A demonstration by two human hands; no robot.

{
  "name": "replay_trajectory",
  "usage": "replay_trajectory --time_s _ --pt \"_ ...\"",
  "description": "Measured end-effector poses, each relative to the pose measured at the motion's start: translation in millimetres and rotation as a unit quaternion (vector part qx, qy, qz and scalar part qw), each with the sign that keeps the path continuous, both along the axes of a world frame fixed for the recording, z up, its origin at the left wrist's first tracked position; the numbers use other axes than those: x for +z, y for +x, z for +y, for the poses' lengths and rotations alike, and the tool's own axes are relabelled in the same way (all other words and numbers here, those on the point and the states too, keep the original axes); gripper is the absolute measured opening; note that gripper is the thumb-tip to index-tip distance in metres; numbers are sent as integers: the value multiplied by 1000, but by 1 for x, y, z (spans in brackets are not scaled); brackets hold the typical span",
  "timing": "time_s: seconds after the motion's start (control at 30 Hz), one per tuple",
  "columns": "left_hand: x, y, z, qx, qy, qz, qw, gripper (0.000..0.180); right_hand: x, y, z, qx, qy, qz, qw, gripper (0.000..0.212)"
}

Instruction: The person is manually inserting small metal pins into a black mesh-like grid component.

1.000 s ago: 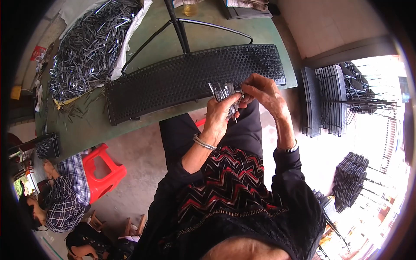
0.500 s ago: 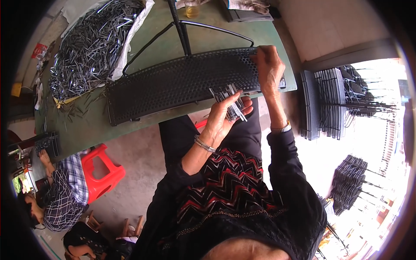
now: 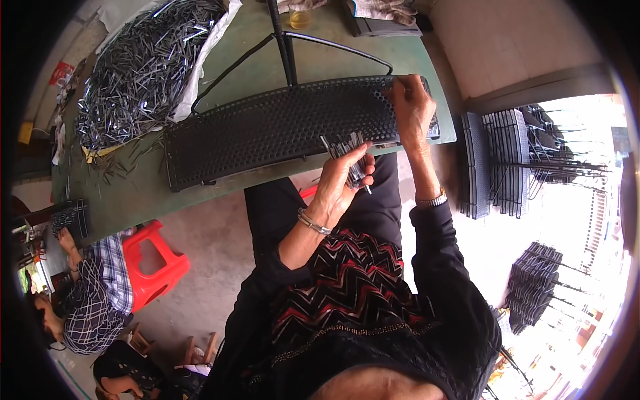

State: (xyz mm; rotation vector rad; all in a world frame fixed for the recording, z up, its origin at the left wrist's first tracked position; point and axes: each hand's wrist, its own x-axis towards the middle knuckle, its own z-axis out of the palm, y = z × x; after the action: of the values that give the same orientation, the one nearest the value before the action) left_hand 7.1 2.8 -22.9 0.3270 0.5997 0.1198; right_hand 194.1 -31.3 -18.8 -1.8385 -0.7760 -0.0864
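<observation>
Green table (image 3: 340, 60): wide surface in front of the person; on its L part, some loose strips (image 3: 123, 165) lie scattered.
Perforated panel (image 3: 267, 137): long, dark, w/ many rows of small holes; it lies along near edge of table. Black rod frame (image 3: 289, 63) is at its far edge, w/ two side bars spreading out.
L hand (image 3: 337, 173): half curled, thumb pressed over bundle of thin metal strips (image 3: 355, 148); it is just in front of panel's near edge.
R hand (image 3: 415, 110): at R end of panel, fingers bent and close together; can't tell if a strip is btwn them.
White sack (image 3: 208, 57): upper L of table, open, w/ big heap of dark strips (image 3: 150, 77).
Far side: cup (image 3: 300, 20) w/ yellow liquid; gloves (image 3: 387, 9) on dark flat stack (image 3: 383, 27).
Floor (image 3: 220, 267): grey; red plastic stool (image 3: 150, 290) nr table.
Co-worker (image 3: 93, 313): at L, checked clothes, one hand by small dark panel (image 3: 67, 217).
R side: pale wall (image 3: 507, 47); below, stacked dark panels (image 3: 507, 163) in strong light.
</observation>
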Motion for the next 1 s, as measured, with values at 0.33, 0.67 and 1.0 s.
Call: replay_trajectory --time_s 0.33,0.67,1.0 --pt "-3 0 0 39 -17 -24 999 20 1 4 4 -3 -106 -125 986 8" --pt "-1 5 4 49 -20 -52 997 17 19 8 5 14 -185 -160 969 13" --pt "3 5 2 50 -4 -36 998 23 14 12 7 48 -217 -199 955 13"
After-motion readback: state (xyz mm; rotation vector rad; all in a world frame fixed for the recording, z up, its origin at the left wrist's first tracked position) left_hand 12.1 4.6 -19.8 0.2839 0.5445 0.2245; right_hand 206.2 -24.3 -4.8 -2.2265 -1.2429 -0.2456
